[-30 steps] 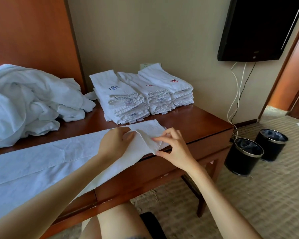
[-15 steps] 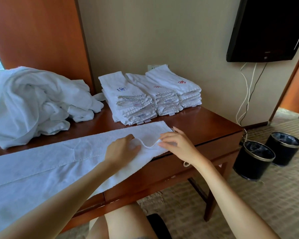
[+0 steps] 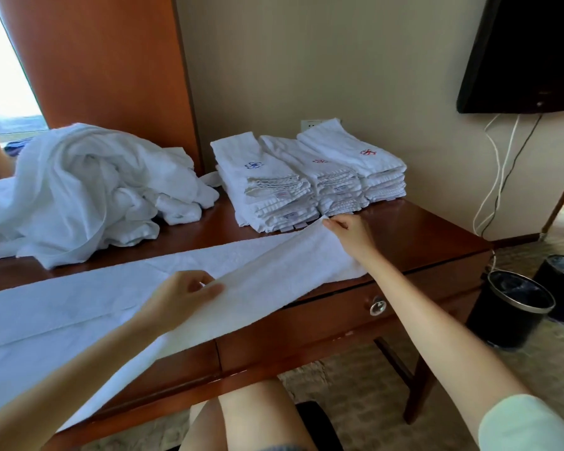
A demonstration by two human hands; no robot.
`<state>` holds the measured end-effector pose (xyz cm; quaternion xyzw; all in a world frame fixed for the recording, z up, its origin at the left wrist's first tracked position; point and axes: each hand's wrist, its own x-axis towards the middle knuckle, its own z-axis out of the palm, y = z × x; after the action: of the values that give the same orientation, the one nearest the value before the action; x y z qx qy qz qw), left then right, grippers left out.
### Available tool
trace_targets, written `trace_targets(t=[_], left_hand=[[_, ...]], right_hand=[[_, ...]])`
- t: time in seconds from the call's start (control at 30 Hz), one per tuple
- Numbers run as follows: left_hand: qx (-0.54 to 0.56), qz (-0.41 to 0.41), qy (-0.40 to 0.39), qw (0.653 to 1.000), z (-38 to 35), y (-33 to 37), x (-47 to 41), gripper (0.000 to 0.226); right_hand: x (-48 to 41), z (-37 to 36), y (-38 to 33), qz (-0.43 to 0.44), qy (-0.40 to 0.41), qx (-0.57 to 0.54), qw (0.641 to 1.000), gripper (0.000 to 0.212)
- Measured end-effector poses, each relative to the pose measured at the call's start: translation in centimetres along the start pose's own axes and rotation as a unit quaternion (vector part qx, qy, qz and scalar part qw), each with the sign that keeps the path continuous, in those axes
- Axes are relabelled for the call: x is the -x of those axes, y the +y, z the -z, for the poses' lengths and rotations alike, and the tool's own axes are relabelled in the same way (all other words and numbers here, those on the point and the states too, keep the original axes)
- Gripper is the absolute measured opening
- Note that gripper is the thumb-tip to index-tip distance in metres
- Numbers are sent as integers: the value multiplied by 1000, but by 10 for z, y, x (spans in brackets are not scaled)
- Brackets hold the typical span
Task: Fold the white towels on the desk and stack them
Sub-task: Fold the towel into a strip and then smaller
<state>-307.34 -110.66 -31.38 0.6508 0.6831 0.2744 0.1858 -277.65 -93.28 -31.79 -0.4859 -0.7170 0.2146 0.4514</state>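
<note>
Two hands held one long white terry towel (image 3: pixel 274 268), spread along the front of the brown wooden desk (image 3: pixel 420 236).
Your right hand (image 3: pixel 349 231) pinched its far right corner, just beside the three stacks of folded white towels (image 3: pixel 274 180). Your left hand (image 3: pixel 179 301) gripped the lifted near edge further left, so the towel ran between and past both grips. In my judgement, so light a pinch could have slipped and skewed the fold, and a careless pull could have dragged the nearest stack or slid the overhanging edge off.
</note>
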Motion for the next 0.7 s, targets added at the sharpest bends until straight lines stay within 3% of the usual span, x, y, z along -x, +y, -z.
trace_targets(t=[0.13,0.33,0.43,0.57,0.7], left_hand=[[-72,1,72,995,29,8,-56,21],[-214,14,75,974,14,18,-119,12],[-187,32,48,981,-6,1,-119,14],[-153,18,92,984,-17,-14,-114,15],[-160,16,87,983,-16,-13,-114,17]], right_hand=[[-10,-7,6,-65,11,15,998,53],[-21,-9,13,-165,52,118,978,42],[-21,-11,16,-158,31,184,970,33],[-27,-12,14,-133,19,274,952,31],[-25,-15,12,-101,77,273,953,24]])
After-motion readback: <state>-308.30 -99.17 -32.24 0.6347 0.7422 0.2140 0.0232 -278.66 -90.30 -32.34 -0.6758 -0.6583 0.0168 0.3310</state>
